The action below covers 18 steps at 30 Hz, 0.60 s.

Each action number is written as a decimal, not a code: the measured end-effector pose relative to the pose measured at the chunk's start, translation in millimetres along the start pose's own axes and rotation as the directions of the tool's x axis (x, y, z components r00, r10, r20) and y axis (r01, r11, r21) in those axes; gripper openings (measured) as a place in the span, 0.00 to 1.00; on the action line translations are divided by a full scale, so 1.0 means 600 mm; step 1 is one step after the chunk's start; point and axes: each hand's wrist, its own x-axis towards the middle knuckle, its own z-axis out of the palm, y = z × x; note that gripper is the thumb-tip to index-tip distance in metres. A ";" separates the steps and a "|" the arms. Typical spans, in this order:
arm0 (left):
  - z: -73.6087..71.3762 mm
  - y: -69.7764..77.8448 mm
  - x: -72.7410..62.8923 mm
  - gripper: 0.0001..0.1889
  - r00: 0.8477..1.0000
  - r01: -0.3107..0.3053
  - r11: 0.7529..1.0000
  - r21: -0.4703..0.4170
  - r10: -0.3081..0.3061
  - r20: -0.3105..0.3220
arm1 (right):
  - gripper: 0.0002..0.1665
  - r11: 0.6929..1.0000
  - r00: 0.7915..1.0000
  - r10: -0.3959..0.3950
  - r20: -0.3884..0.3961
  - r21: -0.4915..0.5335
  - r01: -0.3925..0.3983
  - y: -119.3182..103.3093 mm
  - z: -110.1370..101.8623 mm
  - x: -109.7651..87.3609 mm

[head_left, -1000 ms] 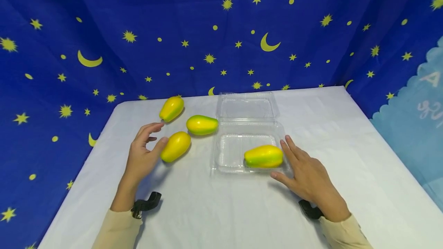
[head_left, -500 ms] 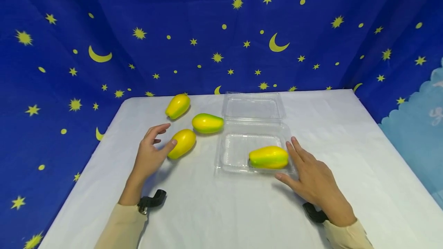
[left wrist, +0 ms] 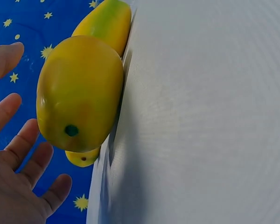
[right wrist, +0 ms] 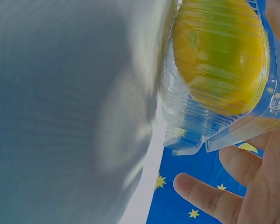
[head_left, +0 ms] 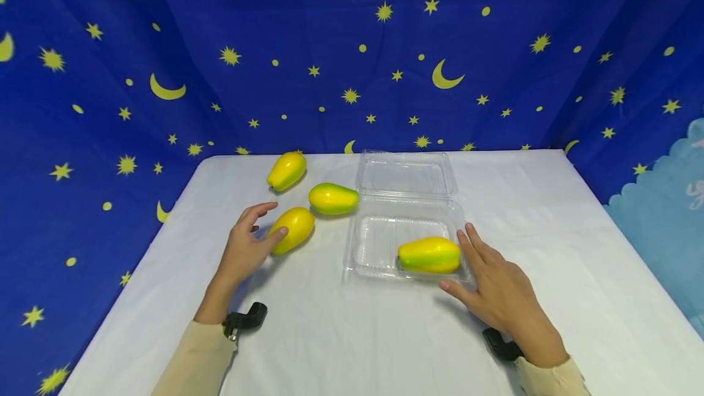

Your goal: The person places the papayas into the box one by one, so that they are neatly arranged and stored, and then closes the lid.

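My left hand (head_left: 244, 252) is held beside the nearest yellow papaya (head_left: 294, 229), its thumb overlapping the fruit's near side in the head view. Seen from the left wrist, the fingers (left wrist: 25, 140) are spread loosely around one side of this papaya (left wrist: 79, 88), not closed on it. At the right, my right hand (head_left: 503, 292) lies against the right edge of a clear plastic clamshell box (head_left: 376, 246) with its fingers extended. Inside the box's base, at the front right, lies a yellow-green papaya (head_left: 429, 255); the right wrist view shows it through the ribbed wall.
A second loose papaya (head_left: 333, 199) lies by the box's left side, and another (head_left: 286, 171) sits farther back near the table edge. The box's lid (head_left: 407, 174) is folded back flat. A white cloth (head_left: 341, 335) covers the table, with a blue starry curtain (head_left: 264, 23) behind.
My left hand has eased rightward, so its thumb now overlaps the nearest papaya. The right hand stays at the box. The head view has shifted slightly.
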 end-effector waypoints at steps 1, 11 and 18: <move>0.001 -0.002 0.001 0.28 1.000 0.004 1.000 0.001 -0.004 0.005 | 0.61 1.000 1.000 -0.001 -0.001 0.000 0.001 0.000 0.000 0.000; 0.005 -0.011 0.004 0.32 0.994 0.066 0.998 0.002 -0.066 0.085 | 0.61 1.000 1.000 -0.002 -0.005 -0.001 0.002 0.001 0.001 -0.001; 0.005 -0.011 0.006 0.34 0.988 0.089 0.996 0.011 -0.090 0.127 | 0.60 1.000 1.000 -0.006 -0.010 0.003 0.006 0.002 0.001 0.000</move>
